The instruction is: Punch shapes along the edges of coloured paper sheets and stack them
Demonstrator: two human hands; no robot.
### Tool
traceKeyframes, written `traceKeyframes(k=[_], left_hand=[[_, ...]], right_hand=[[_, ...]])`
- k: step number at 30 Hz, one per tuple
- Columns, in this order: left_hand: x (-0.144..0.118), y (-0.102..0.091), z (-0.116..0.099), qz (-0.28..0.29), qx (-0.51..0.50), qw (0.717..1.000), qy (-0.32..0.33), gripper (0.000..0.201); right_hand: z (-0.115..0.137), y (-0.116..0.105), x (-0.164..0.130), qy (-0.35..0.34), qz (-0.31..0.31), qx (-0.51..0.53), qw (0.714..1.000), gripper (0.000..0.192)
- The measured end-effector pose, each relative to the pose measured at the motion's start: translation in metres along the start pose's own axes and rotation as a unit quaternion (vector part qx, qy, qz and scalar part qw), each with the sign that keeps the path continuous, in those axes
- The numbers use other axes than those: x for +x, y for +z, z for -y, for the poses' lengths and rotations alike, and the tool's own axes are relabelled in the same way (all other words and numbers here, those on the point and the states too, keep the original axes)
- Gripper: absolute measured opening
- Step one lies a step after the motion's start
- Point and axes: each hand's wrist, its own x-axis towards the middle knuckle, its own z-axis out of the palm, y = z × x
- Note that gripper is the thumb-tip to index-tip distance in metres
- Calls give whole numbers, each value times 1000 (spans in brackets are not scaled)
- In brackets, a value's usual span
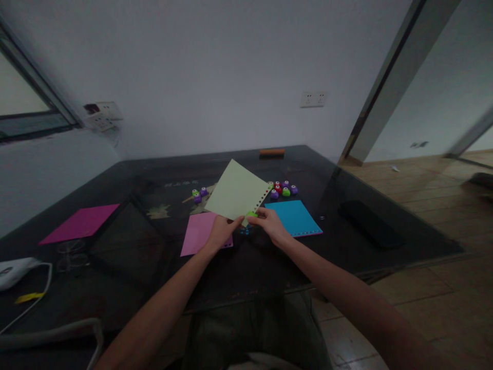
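A pale yellow-green sheet of paper [236, 190] is held tilted above the table, with a row of holes along its right edge. My left hand [220, 231] pinches the near corner of the sheet. A small green craft punch [251, 214] sits at that edge by the near corner, closed in the fingers of my right hand [272, 226]. Beneath my left hand lies a pink sheet [196, 234] with holes along its near edge. To the right, a blue sheet [295, 216] also has holes along its near edge. Small blue bits [245, 232] lie between my hands.
Several purple, red and green punches [278, 189] cluster behind the blue sheet; a few more [197, 197] stand left. A magenta sheet [80, 223], glasses [71, 255] and a white device [17, 271] lie left. A black case [370, 223] lies right, an orange-brown roll [271, 152] behind.
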Motion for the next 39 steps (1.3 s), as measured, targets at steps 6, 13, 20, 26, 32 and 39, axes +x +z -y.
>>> traceKeyframes(k=[6,13,20,26,32,39], left_hand=[[1,0,1,-1,-5,1000,6,24],[1,0,1,2,9,1000,-1,20],[0,1,-1,-1,16,1000,5,23],[0,-1,-1,-3,39,999,16,24],[0,0,1,-7,23,1000,17,23],[2,-2,3,-23,27,999,12,25]], right_hand=[[1,0,1,2,4,-8,1000,35],[-1,-3,2,4,1,-7,1000,35],[-4,-4,5,8,0,-11,1000,39],[-5,-4,5,-1,5,-3,1000,38],[-4,-3,5,7,5,2,1000,35],[-1,0,2,-9,-12,-7,1000,33]])
